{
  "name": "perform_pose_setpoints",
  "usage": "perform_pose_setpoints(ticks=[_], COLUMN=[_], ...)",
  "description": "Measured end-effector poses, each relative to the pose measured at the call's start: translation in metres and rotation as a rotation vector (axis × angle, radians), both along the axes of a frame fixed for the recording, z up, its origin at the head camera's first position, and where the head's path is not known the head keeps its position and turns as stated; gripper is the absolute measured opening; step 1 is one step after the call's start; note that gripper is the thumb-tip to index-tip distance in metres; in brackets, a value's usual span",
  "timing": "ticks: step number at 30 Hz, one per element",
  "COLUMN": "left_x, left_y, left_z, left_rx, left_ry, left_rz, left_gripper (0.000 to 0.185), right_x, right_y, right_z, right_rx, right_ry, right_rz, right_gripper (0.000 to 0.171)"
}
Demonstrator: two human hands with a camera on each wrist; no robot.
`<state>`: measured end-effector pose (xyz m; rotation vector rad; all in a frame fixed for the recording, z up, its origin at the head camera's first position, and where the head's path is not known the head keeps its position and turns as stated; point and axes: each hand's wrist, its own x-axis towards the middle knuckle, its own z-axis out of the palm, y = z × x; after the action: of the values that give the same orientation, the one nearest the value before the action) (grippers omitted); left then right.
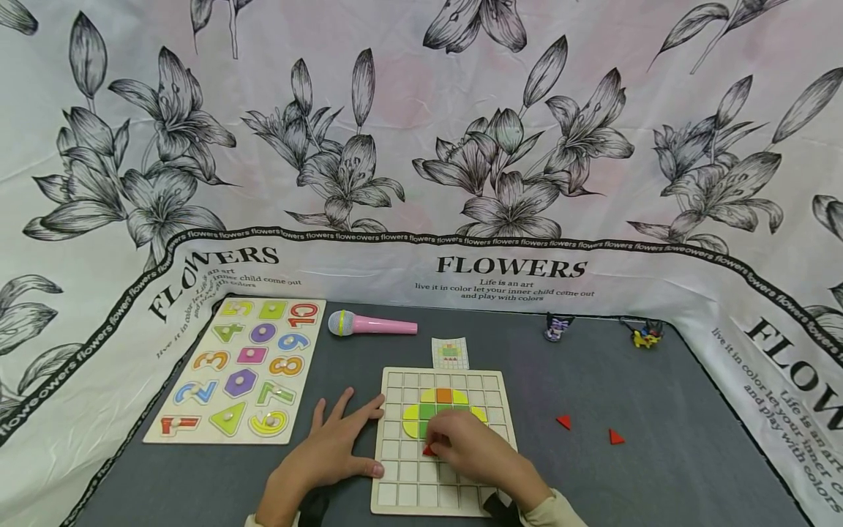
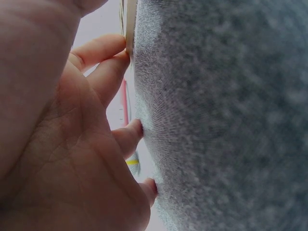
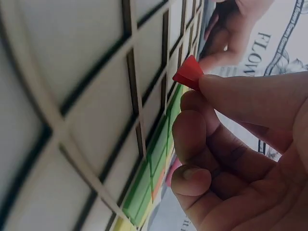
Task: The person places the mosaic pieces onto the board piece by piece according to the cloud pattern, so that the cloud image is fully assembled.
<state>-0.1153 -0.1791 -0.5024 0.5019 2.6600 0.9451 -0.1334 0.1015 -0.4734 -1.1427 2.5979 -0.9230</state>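
Note:
A wooden grid board [image 1: 398, 494] lies in front of the person, with green squares [image 1: 427, 395], an orange square [image 1: 444, 396] and yellow rounded pieces [image 1: 411, 421] set in its cells. Between thumb and fingertips the right hand [image 1: 470, 446] pinches a red triangle piece [image 3: 190, 72] over the board, just below the green pieces; the hand hides part of the pattern. Spread fingers of the left hand [image 1: 332, 454] rest at the board's left edge, thumb and index touching it. In the left wrist view, other fingertips press the grey cloth [image 2: 216, 120].
Two red triangles [image 1: 563, 421] [image 1: 615, 437] lie right of the board. A small pattern card [image 1: 451, 353] touches its far edge. A number puzzle board [image 1: 217, 432] and pink toy microphone [image 1: 382, 325] stand left and behind. Two small figurines [image 1: 556, 328] [image 1: 647, 335] sit at the back right.

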Motion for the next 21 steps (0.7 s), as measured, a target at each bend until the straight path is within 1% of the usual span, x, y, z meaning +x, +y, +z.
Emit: perform_pose_setpoints(ticks=[5, 14, 21], left_x=[0.0001, 0.0014, 0.0007], left_y=[-0.0002, -0.0009, -0.0004], left_z=[0.0023, 0.0028, 0.0032], left_rx=[0.003, 0.017, 0.016], left_ry=[0.005, 0.007, 0.007], left_rz=[-0.004, -0.008, -0.003], left_gripper=[0.110, 0.110, 0.110], right_x=[0.0012, 0.0018, 0.0019], right_y=[-0.0039, -0.0083, -0.0090], right_z=[-0.0025, -0.0058, -0.0061], right_rx=[0.031, 0.033, 0.036], right_ry=[-0.007, 0.069, 0.075], right_rz=[0.007, 0.025, 0.033], right_gripper=[0.022, 0.023, 0.023])
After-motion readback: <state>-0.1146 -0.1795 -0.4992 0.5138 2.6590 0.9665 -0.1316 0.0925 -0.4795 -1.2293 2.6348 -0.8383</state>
